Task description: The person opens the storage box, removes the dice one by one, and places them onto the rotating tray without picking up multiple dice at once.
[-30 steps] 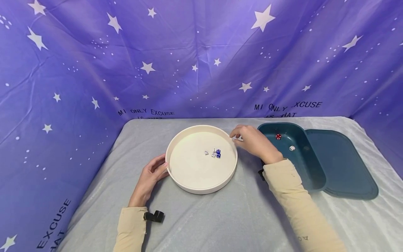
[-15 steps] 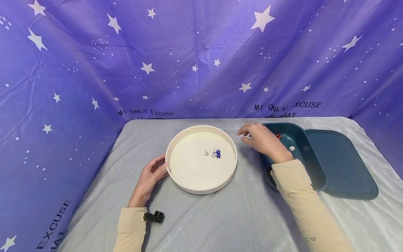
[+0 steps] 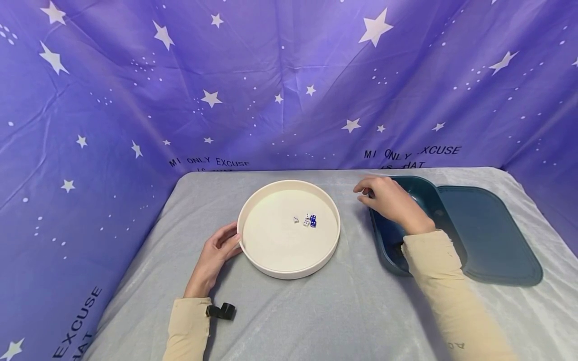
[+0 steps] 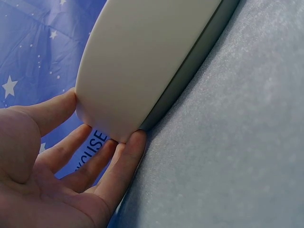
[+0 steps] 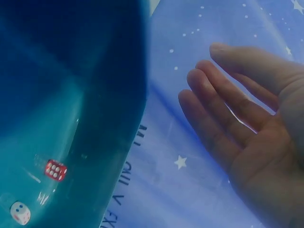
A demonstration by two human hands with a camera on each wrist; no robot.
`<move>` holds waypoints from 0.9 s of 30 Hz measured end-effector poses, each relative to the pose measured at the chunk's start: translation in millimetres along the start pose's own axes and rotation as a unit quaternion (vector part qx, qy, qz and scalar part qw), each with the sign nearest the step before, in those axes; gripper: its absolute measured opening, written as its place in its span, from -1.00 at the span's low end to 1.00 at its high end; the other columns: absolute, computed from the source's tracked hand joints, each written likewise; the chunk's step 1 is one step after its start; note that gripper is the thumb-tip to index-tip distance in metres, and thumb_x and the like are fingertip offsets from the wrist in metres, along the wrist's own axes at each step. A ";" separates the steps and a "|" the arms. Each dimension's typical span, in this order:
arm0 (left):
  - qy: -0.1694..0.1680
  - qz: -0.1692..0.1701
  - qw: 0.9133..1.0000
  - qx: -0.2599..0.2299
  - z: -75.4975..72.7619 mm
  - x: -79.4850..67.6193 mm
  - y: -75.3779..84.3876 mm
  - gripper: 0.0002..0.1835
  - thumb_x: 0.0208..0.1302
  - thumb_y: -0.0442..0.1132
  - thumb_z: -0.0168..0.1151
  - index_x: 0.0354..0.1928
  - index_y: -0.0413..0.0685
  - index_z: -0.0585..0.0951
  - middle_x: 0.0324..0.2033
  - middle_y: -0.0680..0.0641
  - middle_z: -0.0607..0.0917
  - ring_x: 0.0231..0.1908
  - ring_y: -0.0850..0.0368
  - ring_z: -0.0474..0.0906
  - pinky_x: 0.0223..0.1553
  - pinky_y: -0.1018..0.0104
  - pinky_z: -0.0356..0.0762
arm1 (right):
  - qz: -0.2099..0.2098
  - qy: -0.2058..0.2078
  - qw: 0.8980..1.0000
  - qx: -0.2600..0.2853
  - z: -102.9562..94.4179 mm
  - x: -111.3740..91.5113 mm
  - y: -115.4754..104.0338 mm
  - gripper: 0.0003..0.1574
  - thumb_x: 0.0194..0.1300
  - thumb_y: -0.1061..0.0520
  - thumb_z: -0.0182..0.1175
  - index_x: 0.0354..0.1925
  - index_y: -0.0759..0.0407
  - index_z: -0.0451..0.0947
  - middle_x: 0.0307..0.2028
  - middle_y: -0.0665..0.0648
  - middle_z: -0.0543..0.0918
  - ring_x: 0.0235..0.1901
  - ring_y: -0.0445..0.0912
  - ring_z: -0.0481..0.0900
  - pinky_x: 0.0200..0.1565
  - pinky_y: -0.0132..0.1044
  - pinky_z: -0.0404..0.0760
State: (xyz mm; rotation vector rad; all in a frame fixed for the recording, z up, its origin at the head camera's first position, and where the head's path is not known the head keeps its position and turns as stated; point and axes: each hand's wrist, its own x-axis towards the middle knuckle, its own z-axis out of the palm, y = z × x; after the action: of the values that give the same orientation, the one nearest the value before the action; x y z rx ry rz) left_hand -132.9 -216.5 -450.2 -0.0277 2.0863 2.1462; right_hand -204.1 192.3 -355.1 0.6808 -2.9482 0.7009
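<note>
A round cream tray [image 3: 271, 250] sits on the table, and several small dice lie right of its middle. Among them are white dice [image 3: 296, 219] and two blue dice [image 3: 313, 224]. At the tray's left side, my left hand [image 3: 215, 255] holds the wall, thumb at the rim and fingertips against the outer side in the left wrist view. My right hand [image 3: 390, 200] hovers above the left edge of a teal container [image 3: 384, 248], fingers loosely bent and holding nothing. Inside that container, the right wrist view reveals a red die [image 5: 55, 170] and a white die [image 5: 20, 213].
A flat teal lid [image 3: 496, 235] lies to the container's right, partly beneath its edge. Grey cloth [image 3: 307, 321] covers the table. A purple star-patterned curtain [image 3: 280, 85] closes off the back and sides. A black wrist mount [image 3: 221, 311] sticks out at the left cuff.
My right hand has moved right, away from the tray's rim to over the container, hiding its dice from the head view. The left hand, tray and dice in it stay put.
</note>
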 end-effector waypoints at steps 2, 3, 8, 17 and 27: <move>0.002 0.003 1.000 0.000 -2.8 2.8 -6.6 -0.47 0.24 -0.20 0.20 0.24 -0.10 0.35 0.18 -0.17 0.38 0.13 -0.10 0.39 0.01 0.16 0.54 | 0.004 0.000 1.000 0.001 -0.4 -1.7 2.9 -0.78 0.19 0.25 0.22 -0.15 0.22 0.62 -0.20 0.16 0.63 -0.28 -0.03 0.56 -0.23 -0.12 0.58; 0.004 0.005 1.000 0.001 -3.9 4.1 -9.7 -0.47 0.23 -0.18 0.22 0.23 -0.09 0.36 0.17 -0.16 0.39 0.12 -0.09 0.40 0.01 0.17 0.55 | 0.006 0.000 1.000 0.002 -0.5 -2.9 4.2 -0.78 0.19 0.25 0.22 -0.15 0.22 0.62 -0.19 0.17 0.63 -0.28 -0.03 0.56 -0.24 -0.12 0.58; 0.003 0.004 1.000 -0.002 -4.0 4.3 -10.1 -0.46 0.23 -0.18 0.22 0.24 -0.09 0.36 0.18 -0.16 0.38 0.13 -0.09 0.39 0.01 0.18 0.54 | 0.016 -0.002 1.000 0.013 -0.5 -8.6 10.8 -0.79 0.19 0.26 0.22 -0.15 0.22 0.61 -0.18 0.18 0.62 -0.26 -0.01 0.57 -0.22 -0.11 0.59; -0.004 -0.005 1.000 -0.003 1.9 -1.7 5.9 -0.47 0.28 -0.29 0.15 0.27 -0.19 0.29 0.20 -0.22 0.35 0.15 -0.14 0.36 0.03 0.13 0.53 | 0.035 0.009 0.999 0.012 -0.5 -16.4 23.6 -0.77 0.20 0.23 0.22 -0.14 0.23 0.60 -0.21 0.18 0.61 -0.25 0.01 0.59 -0.22 -0.07 0.60; 0.002 -0.002 1.000 -0.009 -1.2 2.0 -2.6 -0.48 0.26 -0.26 0.17 0.26 -0.14 0.33 0.19 -0.19 0.37 0.14 -0.10 0.37 0.03 0.15 0.53 | 0.050 0.014 0.999 0.014 -5.5 -22.7 44.5 -0.77 0.23 0.23 0.18 -0.13 0.25 0.60 -0.23 0.20 0.62 -0.28 0.02 0.58 -0.27 -0.06 0.59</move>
State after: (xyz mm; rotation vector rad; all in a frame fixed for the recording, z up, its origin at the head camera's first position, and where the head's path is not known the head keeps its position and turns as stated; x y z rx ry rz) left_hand -134.6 -217.5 -453.1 -0.0387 2.0671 2.1643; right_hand -202.8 239.6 -371.9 0.5231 -2.9705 0.7530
